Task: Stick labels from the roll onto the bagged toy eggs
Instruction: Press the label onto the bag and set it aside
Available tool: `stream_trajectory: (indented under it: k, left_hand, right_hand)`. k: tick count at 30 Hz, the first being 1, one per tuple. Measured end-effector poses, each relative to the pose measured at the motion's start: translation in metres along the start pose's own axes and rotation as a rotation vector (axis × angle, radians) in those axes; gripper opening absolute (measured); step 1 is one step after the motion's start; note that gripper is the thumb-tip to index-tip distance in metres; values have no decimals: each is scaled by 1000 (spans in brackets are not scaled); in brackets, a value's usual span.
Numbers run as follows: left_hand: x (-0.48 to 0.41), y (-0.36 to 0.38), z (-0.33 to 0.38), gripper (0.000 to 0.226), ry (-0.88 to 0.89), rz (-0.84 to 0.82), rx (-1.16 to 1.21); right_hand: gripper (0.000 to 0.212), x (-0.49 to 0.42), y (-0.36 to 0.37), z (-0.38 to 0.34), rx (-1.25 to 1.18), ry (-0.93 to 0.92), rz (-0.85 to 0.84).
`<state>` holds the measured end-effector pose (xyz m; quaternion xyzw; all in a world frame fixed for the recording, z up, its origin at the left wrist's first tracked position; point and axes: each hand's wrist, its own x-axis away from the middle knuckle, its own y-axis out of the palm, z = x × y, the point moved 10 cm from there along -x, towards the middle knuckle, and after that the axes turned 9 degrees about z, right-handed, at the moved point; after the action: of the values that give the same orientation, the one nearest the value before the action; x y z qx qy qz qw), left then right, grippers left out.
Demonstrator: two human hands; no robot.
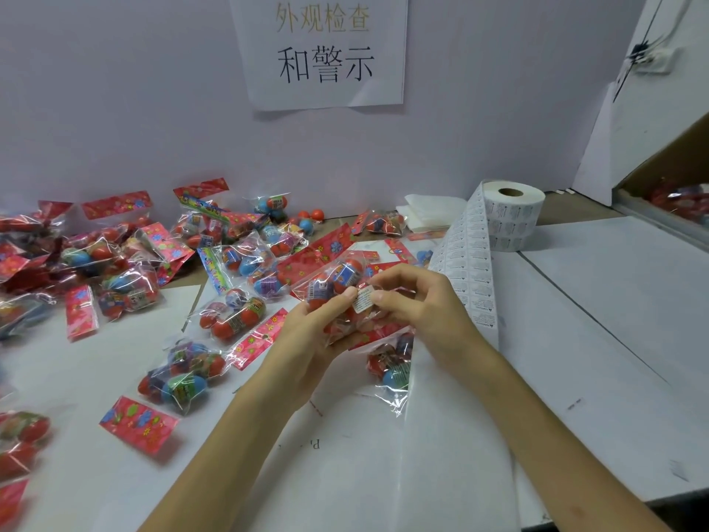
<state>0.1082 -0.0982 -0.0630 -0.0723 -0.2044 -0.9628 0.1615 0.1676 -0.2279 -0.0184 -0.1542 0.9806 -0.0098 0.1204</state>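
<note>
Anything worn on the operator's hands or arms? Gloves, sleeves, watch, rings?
Nothing worn is visible. The left hand and right hand are bare, with no gloves and no rings visible. The left forearm and right forearm are uncovered to the frame edge: no sleeves, watch or wristband.

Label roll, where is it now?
Head view, back right of the table: the label roll stands beside folded white sheets, its strip trailing past the right hand.

one label roll [514, 216], one sign [322, 51], over ten egg bags [238, 320].
</note>
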Motion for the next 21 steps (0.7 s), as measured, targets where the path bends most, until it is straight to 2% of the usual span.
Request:
stream_trajectory:
  k: [5, 11, 13, 15, 18, 21]
  left_hand:
    - [1, 6, 5, 54, 61, -88, 0]
    - [-2, 1, 4, 53, 56, -40, 5]
    - [-2, 0, 7, 56, 87, -20, -22]
    - [-1, -5, 15, 57, 197, 61, -138]
    - [1, -13, 25, 53, 339, 186, -318]
    - [4, -3, 27, 49, 394, 105, -451]
  right_hand:
    - [14, 0, -3, 1, 6, -1, 29]
    - [24, 0, -1, 0, 33, 1, -6]
    - [21, 0, 0, -1, 33, 5, -31]
    - [25, -1, -4, -6, 9, -2, -43]
    - [37, -6, -21, -23, 83, -126, 34]
    - [52, -11, -18, -31, 135, -146, -72]
